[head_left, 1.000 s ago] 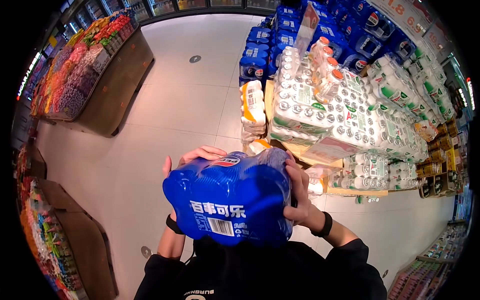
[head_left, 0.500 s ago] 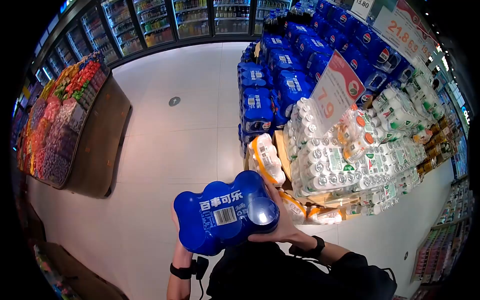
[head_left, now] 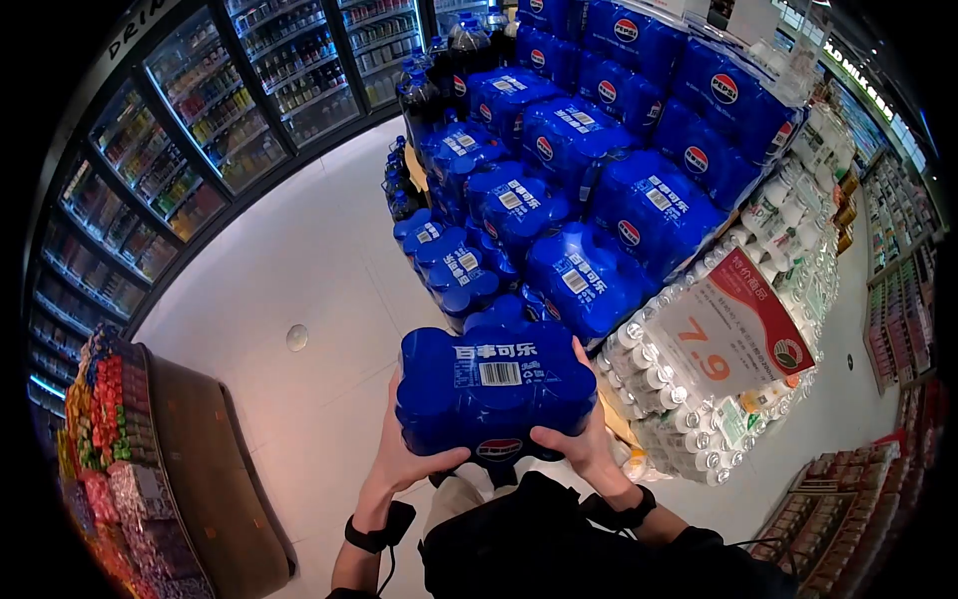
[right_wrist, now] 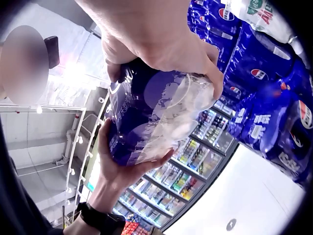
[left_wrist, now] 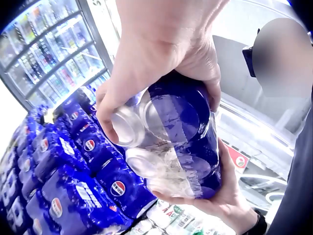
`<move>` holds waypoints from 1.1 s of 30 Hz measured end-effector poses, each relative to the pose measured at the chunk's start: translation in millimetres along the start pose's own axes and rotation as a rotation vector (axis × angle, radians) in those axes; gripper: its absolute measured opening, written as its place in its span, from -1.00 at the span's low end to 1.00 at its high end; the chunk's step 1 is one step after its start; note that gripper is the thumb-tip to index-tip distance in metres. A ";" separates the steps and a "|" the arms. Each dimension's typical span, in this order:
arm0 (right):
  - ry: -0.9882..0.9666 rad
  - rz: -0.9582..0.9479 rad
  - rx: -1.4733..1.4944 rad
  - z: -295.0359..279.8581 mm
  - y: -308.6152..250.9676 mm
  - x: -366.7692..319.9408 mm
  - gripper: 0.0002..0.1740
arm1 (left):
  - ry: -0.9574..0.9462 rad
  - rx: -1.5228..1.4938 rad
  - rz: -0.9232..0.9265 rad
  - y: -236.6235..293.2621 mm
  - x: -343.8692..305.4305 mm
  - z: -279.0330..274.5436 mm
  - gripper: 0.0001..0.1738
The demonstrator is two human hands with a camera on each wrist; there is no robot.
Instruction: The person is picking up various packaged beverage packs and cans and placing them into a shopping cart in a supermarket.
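A blue shrink-wrapped Pepsi multipack (head_left: 497, 404) is held up before the body, its barcode side facing the head camera. My left hand (head_left: 417, 454) grips its left end, thumb along the near edge. At the right end, my right hand (head_left: 587, 444) holds it the same way. Seen from the left wrist, the underside of the pack (left_wrist: 171, 132) shows clear film over pale can ends, with fingers wrapped round it. Just beyond the pack, stacked Pepsi multipacks (head_left: 584, 285) rise in tiers.
White bottle packs (head_left: 689, 439) stand to the right, behind a red-and-white price sign (head_left: 733, 324). A candy bin (head_left: 205, 469) is at left, and glass-door drink coolers (head_left: 210, 110) line the back. Pale floor (head_left: 289, 290) runs between bin and stack.
The view has swung toward the Pepsi stack, which is now nearer. The multipack has turned level and lies in front of the stack, both hands still gripping it.
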State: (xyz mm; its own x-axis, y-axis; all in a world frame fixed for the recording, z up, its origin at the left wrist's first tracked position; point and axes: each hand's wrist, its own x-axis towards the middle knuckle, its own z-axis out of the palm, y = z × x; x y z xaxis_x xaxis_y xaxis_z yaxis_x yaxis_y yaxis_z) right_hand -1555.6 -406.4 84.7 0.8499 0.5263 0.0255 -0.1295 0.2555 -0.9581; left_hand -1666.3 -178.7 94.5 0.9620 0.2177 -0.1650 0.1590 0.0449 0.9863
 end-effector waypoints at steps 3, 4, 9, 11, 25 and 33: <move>0.188 -0.124 -0.046 15.6 -8.9 52.4 0.39 | -0.163 -0.013 0.115 31.1 92.9 -31.5 0.34; 0.237 -0.190 -0.045 22.0 -16.7 73.0 0.38 | -0.225 -0.020 0.155 40.5 125.9 -40.5 0.34; 0.480 -0.393 -0.099 44.0 -55.0 178.0 0.39 | -0.496 0.060 0.391 99.6 299.0 -64.3 0.34; 0.578 -0.449 -0.165 39.0 -70.5 221.4 0.37 | -0.610 0.016 0.423 139.8 358.1 -55.5 0.32; 0.898 -0.535 -0.688 -62.8 -101.4 355.9 0.39 | -0.980 0.109 0.496 182.7 594.2 31.0 0.02; 0.945 -0.608 -0.881 -76.2 -76.9 363.4 0.39 | -0.993 0.229 0.563 172.7 613.4 31.6 -0.16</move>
State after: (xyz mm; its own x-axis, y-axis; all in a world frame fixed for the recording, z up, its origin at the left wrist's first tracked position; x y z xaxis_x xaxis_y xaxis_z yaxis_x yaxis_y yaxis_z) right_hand -1197.9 -296.6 145.9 0.7180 -0.2991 0.6285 0.4289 -0.5211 -0.7379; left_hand -1041.7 -68.2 163.9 0.6445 -0.7131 0.2760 -0.4069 -0.0142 0.9134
